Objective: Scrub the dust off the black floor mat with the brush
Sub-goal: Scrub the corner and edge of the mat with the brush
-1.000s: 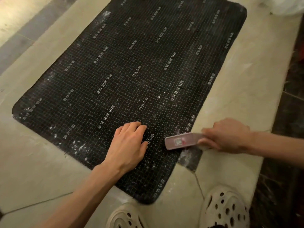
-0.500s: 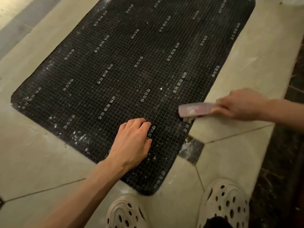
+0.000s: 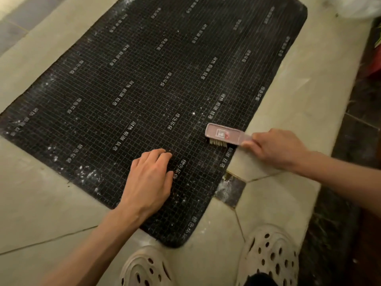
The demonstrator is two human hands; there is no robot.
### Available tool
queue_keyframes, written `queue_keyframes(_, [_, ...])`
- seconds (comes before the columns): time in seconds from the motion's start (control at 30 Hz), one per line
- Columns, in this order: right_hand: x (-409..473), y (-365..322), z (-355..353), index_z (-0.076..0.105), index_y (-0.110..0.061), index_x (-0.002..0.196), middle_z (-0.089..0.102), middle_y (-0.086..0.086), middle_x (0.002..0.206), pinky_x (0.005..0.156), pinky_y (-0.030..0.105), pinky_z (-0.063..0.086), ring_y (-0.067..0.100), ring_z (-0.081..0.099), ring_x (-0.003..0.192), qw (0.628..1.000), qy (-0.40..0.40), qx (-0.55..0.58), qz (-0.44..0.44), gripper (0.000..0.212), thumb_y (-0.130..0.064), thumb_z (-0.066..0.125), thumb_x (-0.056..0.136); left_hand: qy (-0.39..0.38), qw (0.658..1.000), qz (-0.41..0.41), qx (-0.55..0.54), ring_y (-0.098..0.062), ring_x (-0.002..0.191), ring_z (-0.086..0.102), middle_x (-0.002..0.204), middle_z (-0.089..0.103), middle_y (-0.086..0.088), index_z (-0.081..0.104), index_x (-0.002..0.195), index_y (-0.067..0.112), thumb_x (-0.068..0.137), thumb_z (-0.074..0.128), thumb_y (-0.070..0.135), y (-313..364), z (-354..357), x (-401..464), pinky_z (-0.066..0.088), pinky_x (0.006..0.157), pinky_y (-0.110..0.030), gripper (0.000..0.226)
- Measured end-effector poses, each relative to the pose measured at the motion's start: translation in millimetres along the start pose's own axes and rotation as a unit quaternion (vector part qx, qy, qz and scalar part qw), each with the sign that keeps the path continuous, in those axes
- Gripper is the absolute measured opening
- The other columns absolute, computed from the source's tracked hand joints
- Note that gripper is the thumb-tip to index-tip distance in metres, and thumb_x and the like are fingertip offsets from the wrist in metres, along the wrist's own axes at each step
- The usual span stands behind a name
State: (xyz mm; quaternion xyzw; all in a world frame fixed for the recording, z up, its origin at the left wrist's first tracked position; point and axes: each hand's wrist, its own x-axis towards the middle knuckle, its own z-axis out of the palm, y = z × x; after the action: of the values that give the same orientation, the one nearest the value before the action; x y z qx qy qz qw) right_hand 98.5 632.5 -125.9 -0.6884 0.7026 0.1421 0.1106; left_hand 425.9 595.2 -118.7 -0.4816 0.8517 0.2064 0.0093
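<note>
The black floor mat (image 3: 144, 89) lies flat on pale floor tiles (image 3: 299, 96), its near right corner just ahead of a pair of perforated cream clogs (image 3: 270, 256). The left hand (image 3: 149, 180) presses on the mat near that corner, palm down, fingers a little bent and close together, holding nothing. The right hand (image 3: 274, 148) grips the handle end of a pinkish translucent scrub brush (image 3: 225, 135), fingers curled under and thumb along the near side, while the pale bristles (image 3: 218, 143) touch the mat close to its right edge. White dust (image 3: 90, 175) shows thickest along the near left edge, with lighter specks around the brush and along the far left border. The mat looks thin, pliable and light, with a printed grid and a slightly textured face, so it would likely creep or buckle under sideways strokes; holding it down flat just beside the stroke, as the left hand does, seems the right way to steady it (lifting a corner would only fold it). The brush looks rigid, light plastic, best held at the bare end of the handle, clear of the bristles, so pressure falls on the tuft. Much of the dust appears yet to be scrubbed.
</note>
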Motion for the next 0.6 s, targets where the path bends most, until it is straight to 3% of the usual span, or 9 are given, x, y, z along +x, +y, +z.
queue_keyframes(0.07, [-21, -31, 9, 0.062, -0.022, 0.099, 0.060, -0.002, 0.074, 0.060, 0.029, 0.047, 0.018, 0.057, 0.064, 0.998, -0.039, 0.041, -0.012, 0.065, -0.067, 0.016, 0.096, 0.011, 1.000, -0.017, -0.011, -0.022, 0.126, 0.050, 0.137, 0.056, -0.004, 0.056, 0.133, 0.012, 0.095, 0.058, 0.023, -2, -3, -2, 0.040, 0.105, -0.043, 0.040])
queue_keyframes(0.13, [-56, -75, 20, 0.059, -0.025, 0.106, 0.065, -0.003, 0.084, 0.065, 0.028, 0.052, 0.014, 0.059, 0.068, 0.989, -0.086, 0.080, -0.089, 0.052, -0.063, 0.023, 0.099, 0.016, 0.999, -0.025, -0.015, -0.023, 0.125, 0.050, 0.136, 0.056, -0.005, 0.056, 0.132, 0.012, 0.096, 0.056, 0.021, -4, -6, -3, 0.040, 0.104, -0.043, 0.038])
queue_keyframes(0.23, [-80, -108, 22, 0.055, -0.029, 0.106, 0.063, -0.008, 0.084, 0.069, 0.025, 0.057, 0.010, 0.062, 0.069, 0.972, -0.108, 0.109, -0.176, 0.055, -0.067, 0.017, 0.097, 0.015, 0.999, -0.028, -0.006, -0.023, 0.124, 0.051, 0.135, 0.057, -0.004, 0.055, 0.133, 0.011, 0.097, 0.053, 0.020, -7, -9, -6, 0.040, 0.103, -0.043, 0.037])
queue_keyframes(0.33, [-49, -75, 14, 0.056, -0.031, 0.115, 0.067, 0.000, 0.092, 0.067, 0.027, 0.049, 0.019, 0.067, 0.082, 0.984, -0.097, 0.018, -0.147, 0.059, -0.070, 0.016, 0.095, 0.019, 0.999, -0.043, -0.006, -0.023, 0.123, 0.051, 0.133, 0.058, -0.004, 0.056, 0.132, 0.012, 0.098, 0.052, 0.020, -15, -14, -17, 0.040, 0.102, -0.043, 0.036])
queue_keyframes(0.4, [-30, -44, 7, 0.059, -0.027, 0.108, 0.065, 0.001, 0.082, 0.067, 0.029, 0.053, 0.022, 0.066, 0.076, 0.995, -0.047, -0.044, -0.073, 0.072, -0.073, 0.007, 0.089, 0.023, 0.998, -0.056, -0.009, -0.024, 0.122, 0.052, 0.132, 0.059, -0.005, 0.057, 0.131, 0.011, 0.097, 0.054, 0.019, -22, -17, -21, 0.040, 0.102, -0.043, 0.035])
queue_keyframes(0.47, [-35, -50, 11, 0.061, -0.027, 0.109, 0.061, -0.002, 0.078, 0.069, 0.031, 0.056, 0.019, 0.064, 0.073, 0.998, -0.046, -0.012, -0.044, 0.071, -0.071, 0.008, 0.091, 0.025, 0.997, -0.071, -0.010, -0.025, 0.120, 0.052, 0.132, 0.059, -0.006, 0.057, 0.130, 0.011, 0.096, 0.054, 0.018, -29, -19, -22, 0.040, 0.101, -0.043, 0.035])
queue_keyframes(0.53, [-62, -99, 16, 0.059, -0.028, 0.116, 0.062, -0.005, 0.085, 0.073, 0.029, 0.054, 0.017, 0.065, 0.081, 0.989, -0.110, 0.065, -0.081, 0.055, -0.063, 0.019, 0.099, 0.035, 0.995, -0.086, -0.026, -0.024, 0.118, 0.051, 0.131, 0.059, -0.006, 0.057, 0.129, 0.011, 0.097, 0.054, 0.017, -30, -20, -19, 0.040, 0.101, -0.042, 0.034])
queue_keyframes(0.6, [-88, -150, 15, 0.057, -0.024, 0.116, 0.067, -0.001, 0.095, 0.072, 0.031, 0.048, 0.021, 0.066, 0.084, 0.970, -0.123, 0.127, -0.169, 0.051, -0.059, 0.024, 0.102, 0.044, 0.994, -0.093, -0.041, -0.025, 0.119, 0.051, 0.131, 0.058, -0.006, 0.057, 0.129, 0.011, 0.097, 0.054, 0.016, -27, -19, -16, 0.039, 0.102, -0.043, 0.033])
